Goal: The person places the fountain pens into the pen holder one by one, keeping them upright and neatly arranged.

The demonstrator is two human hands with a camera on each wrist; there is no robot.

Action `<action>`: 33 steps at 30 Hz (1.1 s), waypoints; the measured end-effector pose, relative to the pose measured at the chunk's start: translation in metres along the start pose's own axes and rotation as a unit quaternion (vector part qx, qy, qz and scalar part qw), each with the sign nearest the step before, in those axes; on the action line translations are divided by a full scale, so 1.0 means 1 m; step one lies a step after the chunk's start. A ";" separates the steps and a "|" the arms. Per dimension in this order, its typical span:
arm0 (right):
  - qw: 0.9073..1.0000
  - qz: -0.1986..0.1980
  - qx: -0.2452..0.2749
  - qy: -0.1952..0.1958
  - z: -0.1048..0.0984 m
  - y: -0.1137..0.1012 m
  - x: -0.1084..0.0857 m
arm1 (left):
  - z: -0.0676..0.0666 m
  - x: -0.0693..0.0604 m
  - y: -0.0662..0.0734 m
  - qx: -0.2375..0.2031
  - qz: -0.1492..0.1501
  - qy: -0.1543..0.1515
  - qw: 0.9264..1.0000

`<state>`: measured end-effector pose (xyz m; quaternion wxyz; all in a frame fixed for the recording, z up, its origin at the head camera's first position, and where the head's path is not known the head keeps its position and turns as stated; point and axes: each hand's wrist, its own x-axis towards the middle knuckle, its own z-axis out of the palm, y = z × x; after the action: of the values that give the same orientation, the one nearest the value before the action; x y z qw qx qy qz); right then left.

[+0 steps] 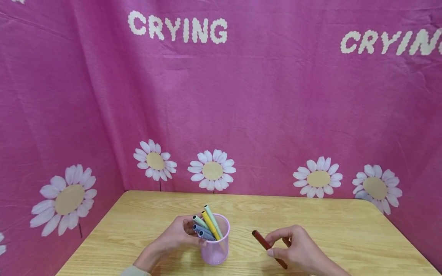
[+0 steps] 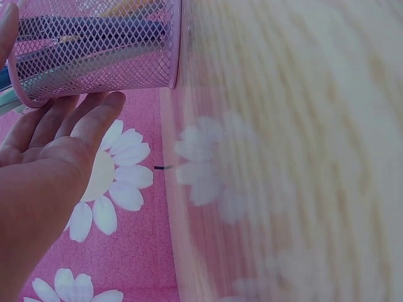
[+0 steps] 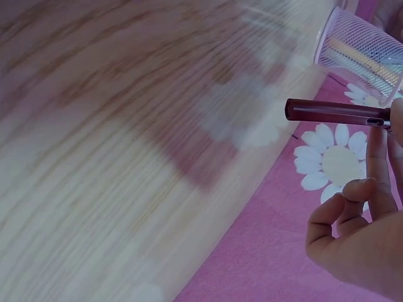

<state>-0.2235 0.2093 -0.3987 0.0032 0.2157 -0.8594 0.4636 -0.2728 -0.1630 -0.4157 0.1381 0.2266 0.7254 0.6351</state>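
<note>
A pink mesh pen cup (image 1: 215, 255) stands on the wooden table, slightly left of centre in the head view. Out of its top lean several markers, among them a yellow marker (image 1: 211, 225), a pale green marker (image 1: 211, 215) and bluish-grey ones. My left hand (image 1: 176, 234) holds the cup from its left side, thumb at the near rim; the left wrist view shows its fingers (image 2: 94, 126) along the mesh wall. To the right of the cup, my right hand (image 1: 298, 249) pinches a dark red marker (image 3: 327, 111) between thumb and fingers, tilted above the table.
The wooden table (image 1: 155, 209) has rounded far corners. Behind it and to the left hangs a pink cloth (image 1: 262, 115) printed with daisies and white letters.
</note>
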 end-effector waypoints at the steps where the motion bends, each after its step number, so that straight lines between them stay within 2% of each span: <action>1: 1.000 0.000 -0.001 0.002 0.001 -0.002 0.001 | 0.000 0.000 0.000 0.000 0.001 -0.001 1.000; 7: 1.000 -0.019 0.001 0.019 0.007 -0.009 0.005 | -0.001 0.000 0.001 0.001 0.001 -0.004 1.000; 17: 0.998 -0.022 0.037 0.045 0.017 -0.019 0.013 | -0.001 0.000 0.001 -0.004 -0.006 -0.002 1.000; 26: 0.995 -0.047 0.081 0.041 0.026 -0.027 0.022 | -0.001 0.000 -0.001 -0.007 -0.004 -0.003 1.000; 33: 0.993 -0.053 0.094 0.052 0.032 -0.037 0.028 | -0.001 0.000 0.000 -0.002 0.000 -0.002 1.000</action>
<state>-0.2291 0.1557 -0.3818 0.0526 0.2358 -0.7981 0.5520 -0.2735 -0.1640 -0.4159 0.1400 0.2272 0.7239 0.6362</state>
